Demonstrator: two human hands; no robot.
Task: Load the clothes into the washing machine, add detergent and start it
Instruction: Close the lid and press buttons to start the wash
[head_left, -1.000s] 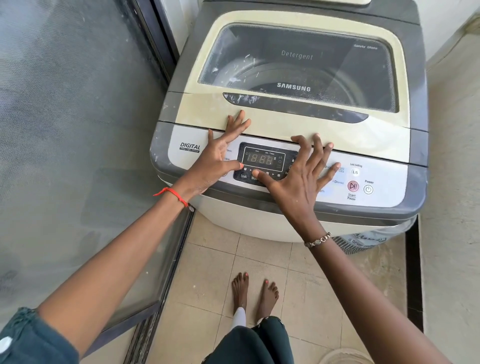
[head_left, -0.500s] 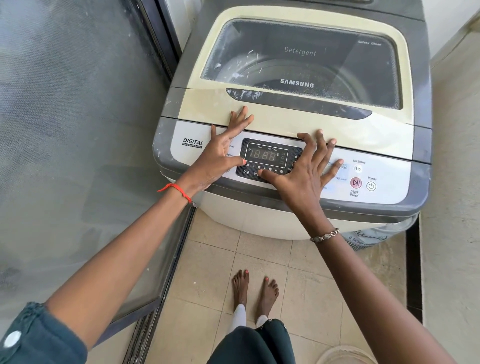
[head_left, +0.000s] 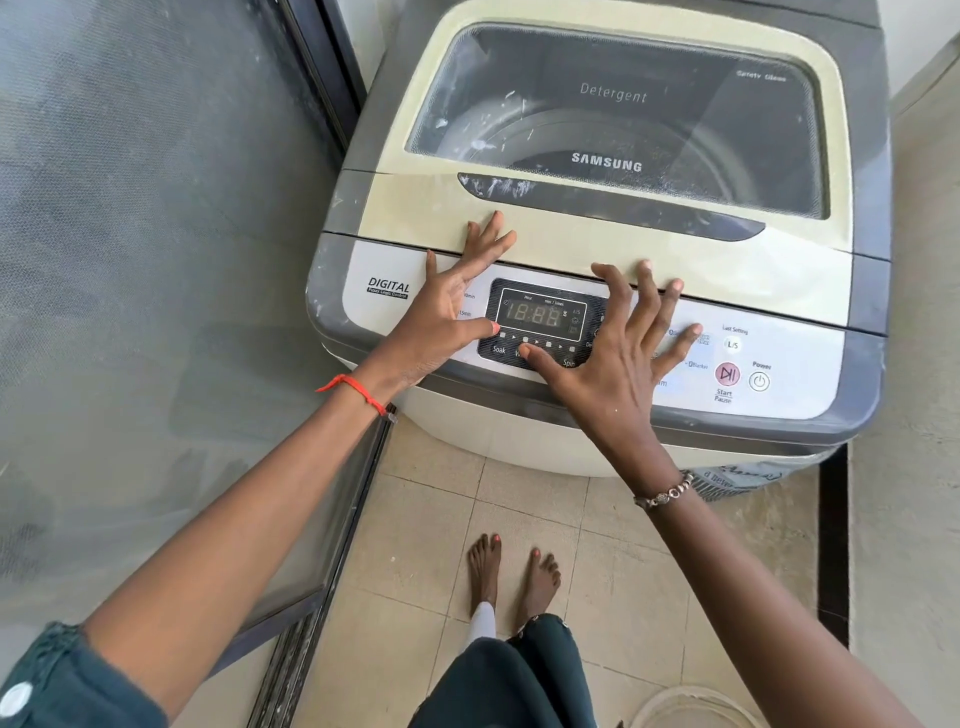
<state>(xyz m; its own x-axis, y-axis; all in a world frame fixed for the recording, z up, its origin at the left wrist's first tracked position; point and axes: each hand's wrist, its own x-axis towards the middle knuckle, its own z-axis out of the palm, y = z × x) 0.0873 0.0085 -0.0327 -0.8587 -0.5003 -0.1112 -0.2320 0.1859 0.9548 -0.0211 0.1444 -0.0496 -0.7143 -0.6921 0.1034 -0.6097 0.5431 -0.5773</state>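
Observation:
A top-loading washing machine stands in front of me with its cream lid and glass window closed; the drum shows dimly beneath, and no clothes are discernible. On the control panel, the lit display reads 18:88. My left hand lies flat with fingers spread left of the display, its thumb at the Soak button. My right hand rests spread over the panel's middle, thumb tip on the button row under the display. The red Start/Pause button and Power button sit uncovered to the right. Neither hand holds anything.
A mesh screen door stands close on the left with its frame at the machine's corner. A grey wall bounds the right. My bare feet are on the tiled floor. A pale round rim shows at the bottom right.
Both hands stay spread on the panel in nearly the same place. The camera has shifted slightly, so the machine sits a little higher in view.

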